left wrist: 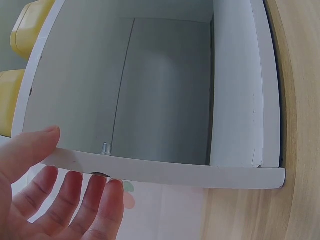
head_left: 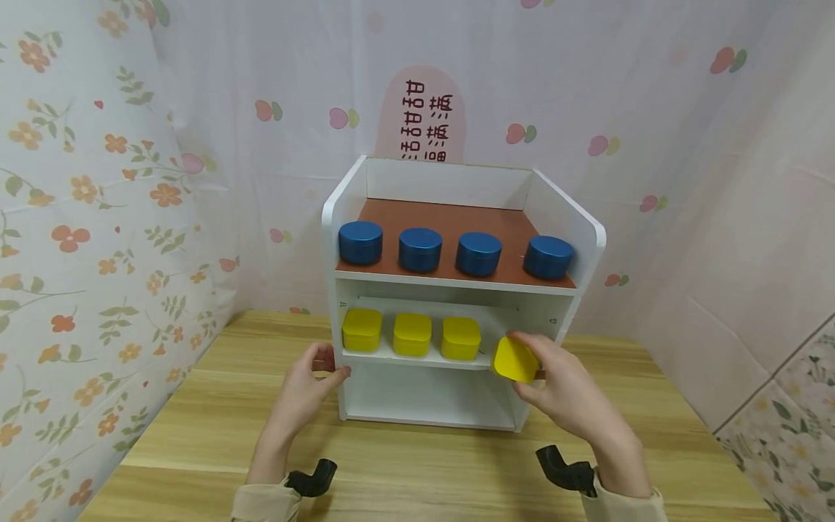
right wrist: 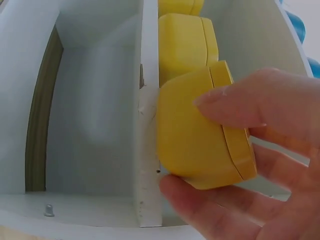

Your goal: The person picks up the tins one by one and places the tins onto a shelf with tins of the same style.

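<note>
A small white shelf unit (head_left: 430,365) with two raised boards stands on the table. My left hand (head_left: 306,395) grips its left side panel (left wrist: 150,169), thumb at the front edge and fingers along the outside. In my right hand (head_left: 570,384) a yellow square box with rounded corners (head_left: 515,359) is pinched between thumb and fingers. That box is tilted at the right end of the middle board, its base close to the board's front edge (right wrist: 150,150). Three similar yellow boxes (head_left: 412,335) stand in a row to its left, lids on.
Several round blue tins (head_left: 479,254) line the front of the brown top board (head_left: 450,221). The bottom compartment (head_left: 427,395) lies below the yellow boxes. Wood-grain table (head_left: 417,471) surrounds the unit, and patterned curtains (head_left: 280,217) hang behind and beside it.
</note>
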{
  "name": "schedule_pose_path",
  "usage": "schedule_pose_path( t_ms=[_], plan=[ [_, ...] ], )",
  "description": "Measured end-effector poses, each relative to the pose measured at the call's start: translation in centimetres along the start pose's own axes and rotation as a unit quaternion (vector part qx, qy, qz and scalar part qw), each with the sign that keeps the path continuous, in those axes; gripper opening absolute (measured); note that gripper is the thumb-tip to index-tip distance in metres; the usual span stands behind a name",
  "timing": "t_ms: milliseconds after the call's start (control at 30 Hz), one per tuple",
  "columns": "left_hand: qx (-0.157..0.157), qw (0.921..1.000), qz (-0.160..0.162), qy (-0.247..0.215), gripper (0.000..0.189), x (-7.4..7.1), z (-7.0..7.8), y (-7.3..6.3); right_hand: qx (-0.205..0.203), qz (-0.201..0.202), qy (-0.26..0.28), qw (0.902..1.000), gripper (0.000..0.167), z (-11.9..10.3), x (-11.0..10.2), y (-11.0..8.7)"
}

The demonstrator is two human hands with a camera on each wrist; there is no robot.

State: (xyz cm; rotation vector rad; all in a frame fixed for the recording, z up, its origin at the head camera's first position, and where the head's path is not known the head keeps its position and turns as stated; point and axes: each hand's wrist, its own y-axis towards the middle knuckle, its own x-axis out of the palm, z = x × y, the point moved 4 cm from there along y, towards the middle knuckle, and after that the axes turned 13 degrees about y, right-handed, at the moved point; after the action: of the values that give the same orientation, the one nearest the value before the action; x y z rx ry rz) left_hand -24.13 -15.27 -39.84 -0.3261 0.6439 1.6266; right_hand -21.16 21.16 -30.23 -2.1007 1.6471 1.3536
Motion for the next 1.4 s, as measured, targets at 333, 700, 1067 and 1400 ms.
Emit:
schedule_pose_path(
  t_ms=[333,700,1067,1400],
  plan=[
    [0.005,1.0000,0.004,0.004,0.031,0.0,-0.1,0.1,-0.008,-0.025,-0.076,0.9968,0.062,-0.7,-0.6,1.4],
    [-0.001,1.0000,0.000,0.004,0.032,0.0,-0.1,0.0,0.005,-0.056,-0.086,0.9946,0.058,-0.8,-0.9,2.7],
    [0.003,1.0000,0.002,0.006,0.031,0.0,-0.1,0.1,0.005,-0.060,-0.096,0.9936,0.058,-1.0,-0.9,2.6],
    [-0.001,1.0000,0.000,0.004,0.032,0.0,-0.1,0.0,0.008,-0.049,-0.094,0.9943,0.054,-0.6,-0.4,2.5]
  ],
)
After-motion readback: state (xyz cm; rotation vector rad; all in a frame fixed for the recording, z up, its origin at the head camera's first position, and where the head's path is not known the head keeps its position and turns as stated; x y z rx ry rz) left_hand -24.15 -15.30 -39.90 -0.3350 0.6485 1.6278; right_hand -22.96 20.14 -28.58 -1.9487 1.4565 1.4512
